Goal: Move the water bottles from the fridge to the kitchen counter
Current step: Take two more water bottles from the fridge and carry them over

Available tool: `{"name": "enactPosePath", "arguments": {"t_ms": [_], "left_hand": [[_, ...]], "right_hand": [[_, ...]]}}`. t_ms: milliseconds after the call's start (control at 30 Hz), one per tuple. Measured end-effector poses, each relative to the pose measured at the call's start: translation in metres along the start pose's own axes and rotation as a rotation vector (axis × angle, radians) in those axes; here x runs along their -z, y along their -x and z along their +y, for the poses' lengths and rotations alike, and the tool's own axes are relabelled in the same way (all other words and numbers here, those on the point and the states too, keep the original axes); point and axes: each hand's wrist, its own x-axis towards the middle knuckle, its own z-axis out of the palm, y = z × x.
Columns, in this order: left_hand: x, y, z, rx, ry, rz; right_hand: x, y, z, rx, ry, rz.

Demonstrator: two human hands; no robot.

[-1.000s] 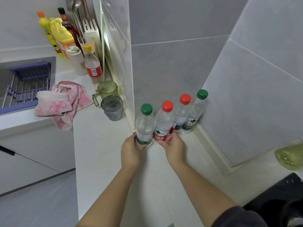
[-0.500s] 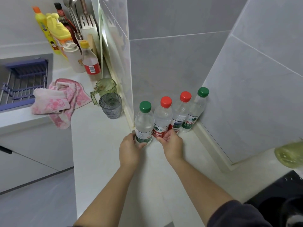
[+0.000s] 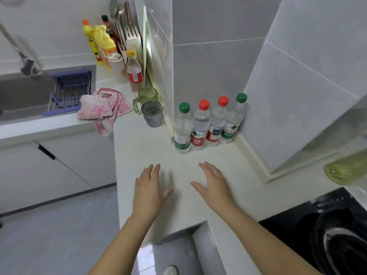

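Several clear water bottles stand upright in a row against the tiled wall on the white kitchen counter (image 3: 151, 155). From the left they are a green-capped bottle (image 3: 182, 130), two red-capped bottles (image 3: 200, 128) (image 3: 217, 124) and another green-capped bottle (image 3: 233, 120). My left hand (image 3: 149, 189) hovers over the counter in front of them, fingers spread, holding nothing. My right hand (image 3: 213, 183) is beside it, also spread and empty. Both hands are a hand's length short of the bottles and touch none.
A grey glass (image 3: 152, 117) and a green cup (image 3: 147, 98) stand left of the bottles. A pink towel (image 3: 103, 108) hangs over the counter edge by the sink (image 3: 23, 92). Detergent and sauce bottles (image 3: 103, 46) crowd the back corner. A black stove (image 3: 317, 231) lies at lower right.
Both hands have let go of the two left bottles and pulled back toward me with fingers spread. The bottles stay in the row. The camera has backed away.
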Motion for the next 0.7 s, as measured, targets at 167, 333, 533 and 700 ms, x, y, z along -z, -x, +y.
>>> {"name": "enactPosePath", "arguments": {"t_ms": [167,333,533,700], "left_hand": [[0.025,0.094,-0.009,0.025,-0.178,0.088],[0.043,0.172,-0.017,0.124,-0.061,0.168],[0.073,0.247,-0.018,0.266,0.028,0.33],[0.101,0.308,-0.038,0.396,0.018,0.439]], "right_hand": [[0.007,0.062,-0.025,0.168,0.233,-0.15],[0.0,0.108,-0.055,0.363,0.416,-0.161],[-0.009,0.149,-0.11,0.541,0.441,-0.204],[-0.034,0.188,-0.161,0.765,0.423,-0.247]]}}
